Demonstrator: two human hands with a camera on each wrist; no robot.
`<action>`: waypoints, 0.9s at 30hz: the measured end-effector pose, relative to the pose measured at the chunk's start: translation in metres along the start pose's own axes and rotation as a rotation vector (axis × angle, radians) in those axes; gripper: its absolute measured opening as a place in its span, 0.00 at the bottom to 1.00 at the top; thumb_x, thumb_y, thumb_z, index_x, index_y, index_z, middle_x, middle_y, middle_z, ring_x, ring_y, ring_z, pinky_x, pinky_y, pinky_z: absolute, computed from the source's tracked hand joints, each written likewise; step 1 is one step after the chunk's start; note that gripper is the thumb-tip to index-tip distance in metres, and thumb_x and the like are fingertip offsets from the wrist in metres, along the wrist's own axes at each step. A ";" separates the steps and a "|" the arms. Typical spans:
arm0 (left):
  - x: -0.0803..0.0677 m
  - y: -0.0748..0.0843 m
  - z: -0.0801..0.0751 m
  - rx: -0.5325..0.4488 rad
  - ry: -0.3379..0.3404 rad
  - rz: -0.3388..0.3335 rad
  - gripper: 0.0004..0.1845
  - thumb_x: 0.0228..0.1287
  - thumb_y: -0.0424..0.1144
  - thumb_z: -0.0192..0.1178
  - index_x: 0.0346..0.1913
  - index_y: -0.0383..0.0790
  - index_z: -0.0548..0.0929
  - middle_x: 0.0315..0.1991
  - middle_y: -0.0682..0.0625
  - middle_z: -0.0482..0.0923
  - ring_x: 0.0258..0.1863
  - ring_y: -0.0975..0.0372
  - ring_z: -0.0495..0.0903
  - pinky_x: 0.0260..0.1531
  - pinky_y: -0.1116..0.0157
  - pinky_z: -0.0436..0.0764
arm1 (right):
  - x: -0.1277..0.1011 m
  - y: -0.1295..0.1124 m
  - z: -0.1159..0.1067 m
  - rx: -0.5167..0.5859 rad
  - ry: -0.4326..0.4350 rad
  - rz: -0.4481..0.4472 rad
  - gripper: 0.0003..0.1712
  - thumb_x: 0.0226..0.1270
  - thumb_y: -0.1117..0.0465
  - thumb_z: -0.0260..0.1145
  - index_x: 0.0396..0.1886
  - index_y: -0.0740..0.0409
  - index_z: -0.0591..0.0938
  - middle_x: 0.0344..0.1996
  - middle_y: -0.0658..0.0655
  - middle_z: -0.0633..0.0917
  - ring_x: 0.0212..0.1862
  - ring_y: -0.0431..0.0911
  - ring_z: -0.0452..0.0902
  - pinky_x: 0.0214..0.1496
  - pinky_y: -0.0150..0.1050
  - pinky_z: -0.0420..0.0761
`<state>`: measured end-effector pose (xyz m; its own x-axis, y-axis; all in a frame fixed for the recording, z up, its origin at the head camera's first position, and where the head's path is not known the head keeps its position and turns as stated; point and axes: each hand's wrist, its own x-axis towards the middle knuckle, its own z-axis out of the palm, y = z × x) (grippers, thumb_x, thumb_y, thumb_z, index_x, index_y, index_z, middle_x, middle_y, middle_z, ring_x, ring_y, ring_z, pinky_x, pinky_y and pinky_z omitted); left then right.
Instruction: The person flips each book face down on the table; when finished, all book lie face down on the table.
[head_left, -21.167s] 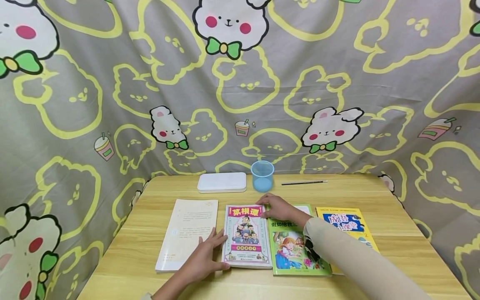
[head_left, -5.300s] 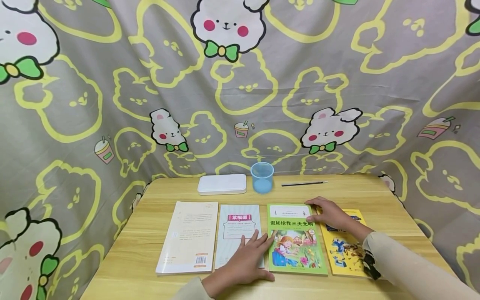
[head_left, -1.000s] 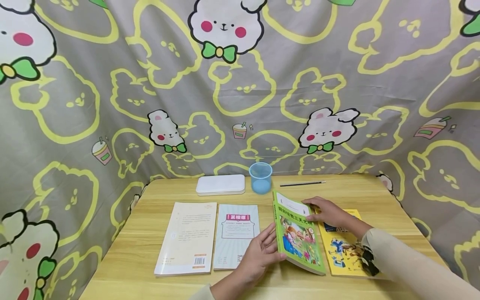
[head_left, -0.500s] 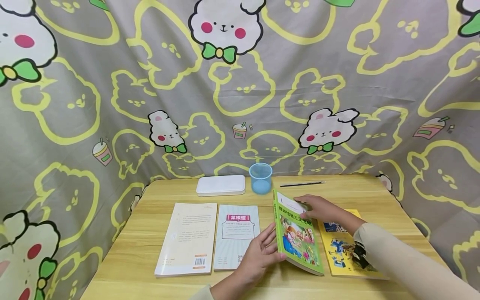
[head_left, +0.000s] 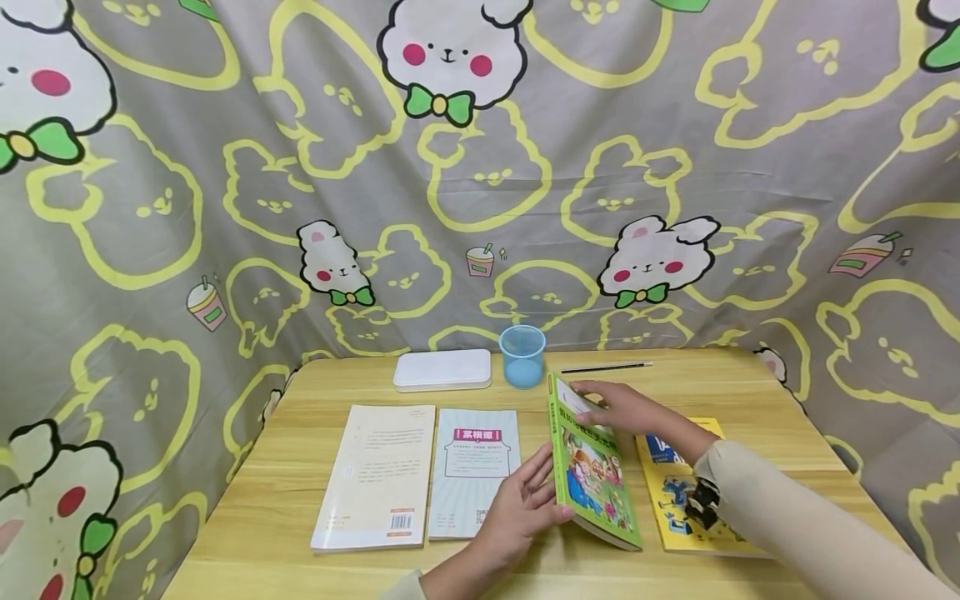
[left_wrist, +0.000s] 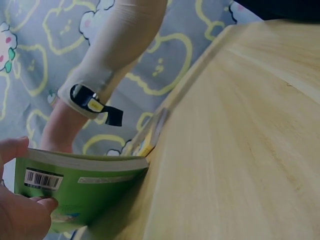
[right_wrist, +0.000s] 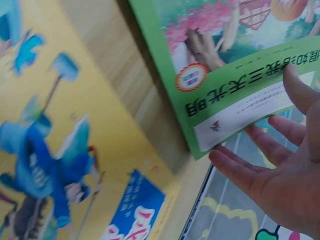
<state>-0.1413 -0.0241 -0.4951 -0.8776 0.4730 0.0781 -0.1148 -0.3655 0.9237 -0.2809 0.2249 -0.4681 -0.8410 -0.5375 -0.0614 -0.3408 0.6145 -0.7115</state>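
Note:
A green picture-cover book (head_left: 600, 475) is raised on its left side, tilted over the table with its front cover upward. My left hand (head_left: 517, 508) grips its spine side, thumb at the lower front corner. In the left wrist view, those fingers lie against the green back cover (left_wrist: 95, 195), near the barcode. My right hand (head_left: 622, 408) holds the top edge; in the right wrist view its thumb (right_wrist: 300, 90) lies over the cover and its fingertips meet the edge. A yellow book (head_left: 682, 508) lies to the right, partly under the right forearm.
To the left lie a pale blue book (head_left: 472, 450) and a cream book (head_left: 378, 475), back covers up. Along the table's rear stand a white case (head_left: 442, 369), a blue translucent cup (head_left: 522, 358) and a thin dark pencil-like stick (head_left: 607, 367). A patterned curtain hangs behind.
The green book, flat earlier, has been lifted at its left side. Over the last second my right hand slid left along its top edge. The pale blue book earlier showed a pink-bordered cover.

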 end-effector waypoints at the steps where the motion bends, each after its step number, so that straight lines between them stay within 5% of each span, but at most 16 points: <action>1: 0.000 0.000 0.000 0.005 0.000 0.004 0.48 0.60 0.19 0.64 0.81 0.30 0.51 0.80 0.33 0.54 0.72 0.43 0.70 0.63 0.62 0.78 | 0.001 -0.002 0.000 0.012 0.001 -0.002 0.41 0.76 0.48 0.65 0.79 0.64 0.64 0.72 0.72 0.70 0.70 0.71 0.68 0.66 0.65 0.76; 11: 0.000 0.005 0.004 0.037 0.007 0.023 0.48 0.61 0.21 0.66 0.81 0.31 0.53 0.80 0.33 0.54 0.75 0.42 0.64 0.67 0.63 0.74 | 0.007 -0.021 -0.004 0.061 0.003 0.029 0.42 0.80 0.40 0.57 0.82 0.58 0.59 0.72 0.74 0.70 0.72 0.72 0.66 0.64 0.67 0.76; 18: -0.001 0.010 0.004 0.070 0.020 0.061 0.46 0.61 0.23 0.67 0.80 0.29 0.55 0.79 0.32 0.54 0.75 0.41 0.63 0.70 0.62 0.70 | 0.009 -0.032 -0.004 0.217 -0.011 0.095 0.47 0.77 0.39 0.60 0.83 0.55 0.54 0.77 0.75 0.60 0.71 0.75 0.64 0.55 0.68 0.82; 27: -0.002 0.017 0.003 0.085 0.028 0.094 0.45 0.63 0.27 0.70 0.79 0.28 0.57 0.78 0.31 0.56 0.77 0.42 0.60 0.71 0.62 0.67 | 0.016 -0.037 -0.001 0.320 0.002 0.036 0.47 0.77 0.43 0.62 0.85 0.43 0.49 0.78 0.73 0.58 0.73 0.76 0.61 0.53 0.71 0.82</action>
<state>-0.1397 -0.0286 -0.4786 -0.8956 0.4163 0.1566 0.0078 -0.3373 0.9414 -0.2819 0.1939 -0.4424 -0.8511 -0.5174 -0.0891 -0.1621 0.4202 -0.8928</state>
